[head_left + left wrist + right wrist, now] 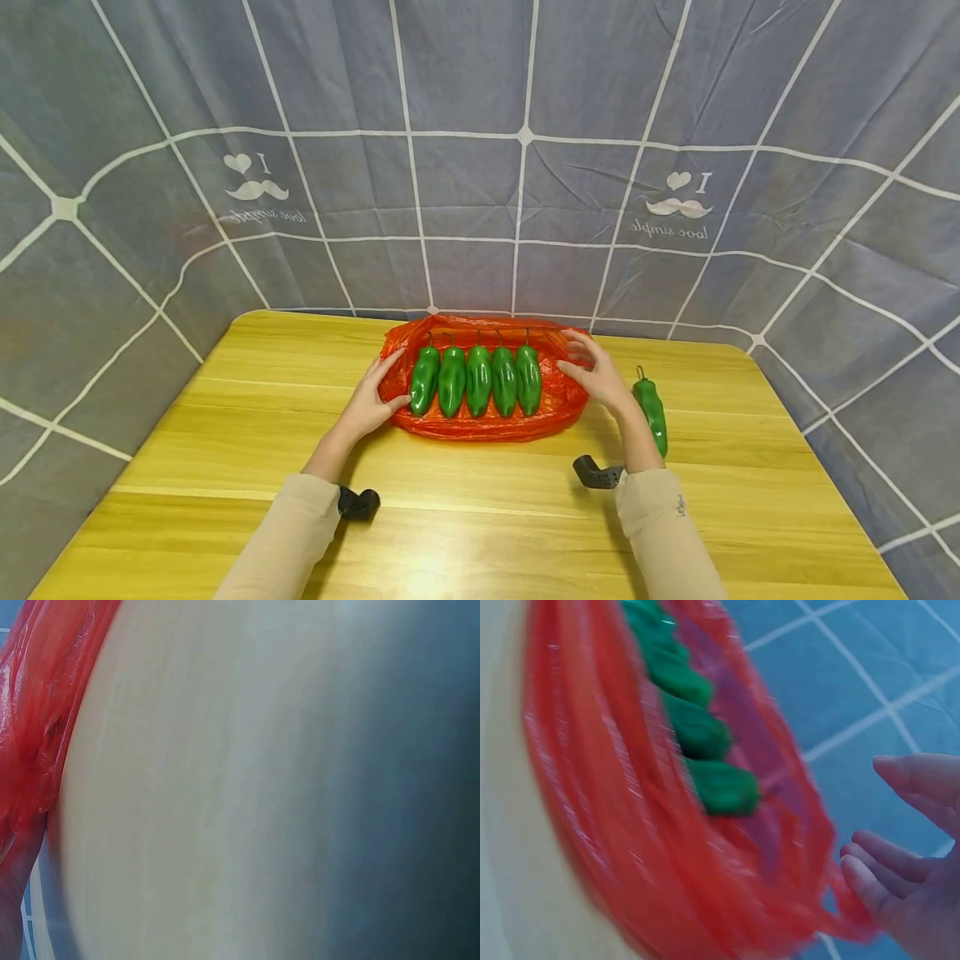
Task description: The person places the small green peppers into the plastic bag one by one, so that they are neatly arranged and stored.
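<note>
A red plastic bag [480, 429] lies spread on the table, its rim turned back. Several green peppers [478, 382] sit side by side in it, stems toward the curtain. At the bag's left end is my left hand [371, 396], fingers extended along the rim and thumb beside the leftmost pepper. My right hand [600, 379] hovers at the bag's right end with fingers spread and nothing in them; in the right wrist view its fingertips are near the bag's edge. One more green pepper [651, 412] lies on the table just right of my right forearm.
The wooden table [480, 517] extends toward me and to both sides. A grey curtain with white lines [472, 192] stands right behind the table's far edge. Black wrist mounts [358, 504] stick out inward from both sleeves.
</note>
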`<act>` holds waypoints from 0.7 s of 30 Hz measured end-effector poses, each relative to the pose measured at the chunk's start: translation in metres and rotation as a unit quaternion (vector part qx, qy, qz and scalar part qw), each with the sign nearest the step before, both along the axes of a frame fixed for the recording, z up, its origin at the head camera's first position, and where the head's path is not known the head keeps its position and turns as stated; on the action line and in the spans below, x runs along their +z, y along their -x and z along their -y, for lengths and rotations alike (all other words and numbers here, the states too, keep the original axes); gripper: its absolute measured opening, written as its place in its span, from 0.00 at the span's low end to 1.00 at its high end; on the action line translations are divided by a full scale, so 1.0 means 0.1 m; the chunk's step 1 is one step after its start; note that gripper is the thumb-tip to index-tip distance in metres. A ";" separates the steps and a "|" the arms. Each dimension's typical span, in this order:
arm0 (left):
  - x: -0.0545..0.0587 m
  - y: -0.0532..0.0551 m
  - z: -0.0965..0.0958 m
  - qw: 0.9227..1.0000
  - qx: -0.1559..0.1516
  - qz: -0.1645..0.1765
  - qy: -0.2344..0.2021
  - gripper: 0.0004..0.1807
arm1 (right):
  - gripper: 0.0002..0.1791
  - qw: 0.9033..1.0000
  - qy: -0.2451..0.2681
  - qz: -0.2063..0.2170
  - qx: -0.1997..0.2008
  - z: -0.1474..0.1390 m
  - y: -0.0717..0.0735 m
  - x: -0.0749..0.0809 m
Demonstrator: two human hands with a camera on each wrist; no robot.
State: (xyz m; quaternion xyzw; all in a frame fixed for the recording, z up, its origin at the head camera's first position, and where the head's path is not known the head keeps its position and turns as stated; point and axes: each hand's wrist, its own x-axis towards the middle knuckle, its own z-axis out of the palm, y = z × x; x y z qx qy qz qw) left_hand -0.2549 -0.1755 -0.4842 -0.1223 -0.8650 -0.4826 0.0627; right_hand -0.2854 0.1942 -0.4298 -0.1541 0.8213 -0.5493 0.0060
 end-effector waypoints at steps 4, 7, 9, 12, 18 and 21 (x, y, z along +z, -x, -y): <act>0.00 0.01 0.00 1.000 0.000 0.001 0.001 0.42 | 0.30 0.999 0.020 -0.008 -0.034 -0.22 -0.08 0.09; 0.00 0.01 0.00 1.000 0.000 0.000 0.000 0.42 | 0.31 0.998 0.039 -0.014 -0.053 -0.40 -0.14 0.09; -0.01 0.01 0.00 1.000 -0.001 -0.002 0.000 0.42 | 0.31 0.996 0.054 -0.021 -0.071 -0.51 -0.17 0.05; -0.01 0.02 0.01 1.000 -0.003 -0.006 0.001 0.42 | 0.31 0.994 0.055 -0.027 -0.094 -0.65 -0.23 0.00; 0.00 0.00 0.00 1.000 -0.002 -0.008 -0.001 0.42 | 0.33 0.992 0.014 -0.006 -0.125 -0.89 -0.34 -0.09; 0.01 0.00 0.00 1.000 -0.001 -0.008 0.000 0.41 | 0.35 0.991 -0.009 0.011 -0.132 -0.99 -0.40 -0.14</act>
